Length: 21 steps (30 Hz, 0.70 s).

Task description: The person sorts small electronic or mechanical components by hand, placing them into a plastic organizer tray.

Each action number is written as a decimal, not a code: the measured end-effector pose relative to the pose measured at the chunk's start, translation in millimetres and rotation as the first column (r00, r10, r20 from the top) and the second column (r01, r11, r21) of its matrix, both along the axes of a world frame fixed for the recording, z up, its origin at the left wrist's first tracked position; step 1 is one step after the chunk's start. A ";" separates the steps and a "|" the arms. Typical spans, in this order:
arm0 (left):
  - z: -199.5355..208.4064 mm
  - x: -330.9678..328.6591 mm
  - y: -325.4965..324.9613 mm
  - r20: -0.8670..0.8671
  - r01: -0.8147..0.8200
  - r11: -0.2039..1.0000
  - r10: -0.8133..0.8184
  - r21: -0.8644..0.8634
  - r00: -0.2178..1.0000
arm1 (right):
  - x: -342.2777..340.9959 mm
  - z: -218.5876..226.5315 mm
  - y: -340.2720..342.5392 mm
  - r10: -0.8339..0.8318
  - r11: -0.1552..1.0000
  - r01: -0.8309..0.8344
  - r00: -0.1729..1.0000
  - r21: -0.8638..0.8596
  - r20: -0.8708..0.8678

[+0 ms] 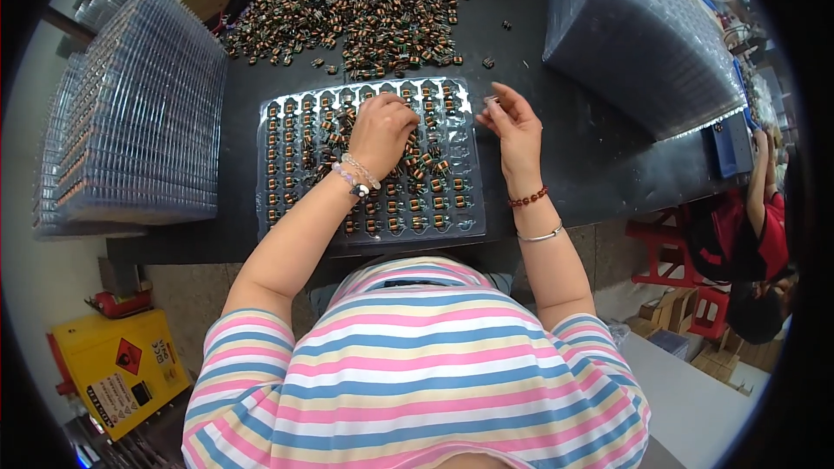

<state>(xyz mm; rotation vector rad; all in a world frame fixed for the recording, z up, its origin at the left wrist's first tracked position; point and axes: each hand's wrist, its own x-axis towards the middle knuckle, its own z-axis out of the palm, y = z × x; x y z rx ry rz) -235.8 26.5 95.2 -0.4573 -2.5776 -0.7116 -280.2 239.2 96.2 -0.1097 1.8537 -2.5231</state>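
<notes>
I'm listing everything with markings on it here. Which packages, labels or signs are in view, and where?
Yellow box: floor, lower left; boxy, carrying a red diamond hazard label and white stickers.
Cardboard boxes: floor, right, by red stools; brown.
Clear tray stacks: desk's left; ribbed plastic, unlabelled.

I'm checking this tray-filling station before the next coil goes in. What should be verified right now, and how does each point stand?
1. Clear tray lies flat on the dark table: ok.
2. Empty pockets remain in the tray: cannot tell; the left hand covers the middle.
3. Supply at hand: ok, the pile of loose coils lies just behind the tray.
4. Right hand has a part ready: cannot tell; something small shows at its fingertips.
5. Coils seated in pockets: not ok, several near the left hand lie askew.
6. Stacks of trays stand beside the tray, apart from it: ok.
</notes>
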 end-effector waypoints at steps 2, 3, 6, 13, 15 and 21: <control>6.1 0.3 3.5 0.011 -0.007 1.000 0.007 0.024 1.000 | 0.8 2.6 0.4 0.022 0.999 -0.022 1.000 0.037 -0.005; 10.1 1.2 5.3 0.032 -0.047 0.999 0.046 0.010 0.998 | 1.1 3.7 0.2 0.045 0.996 -0.044 0.999 0.074 -0.009; 9.9 -1.9 5.5 0.053 -0.046 0.994 0.051 -0.100 0.997 | 0.3 0.5 -2.7 0.112 0.902 -0.064 0.990 0.426 -0.089; 26.8 5.1 -2.8 0.133 -0.024 0.998 0.033 -0.066 0.991 | 1.6 9.8 -11.1 0.374 0.470 0.242 0.817 0.849 -0.439; 26.5 10.9 -4.0 0.206 -0.025 0.999 0.030 -0.027 0.978 | -0.5 5.7 -10.2 0.370 0.451 0.227 0.833 0.863 -0.412; 22.9 15.7 -0.9 0.240 0.053 0.998 -0.042 -0.043 0.970 | -0.8 -0.6 -12.1 0.369 0.388 0.412 0.750 0.824 -0.549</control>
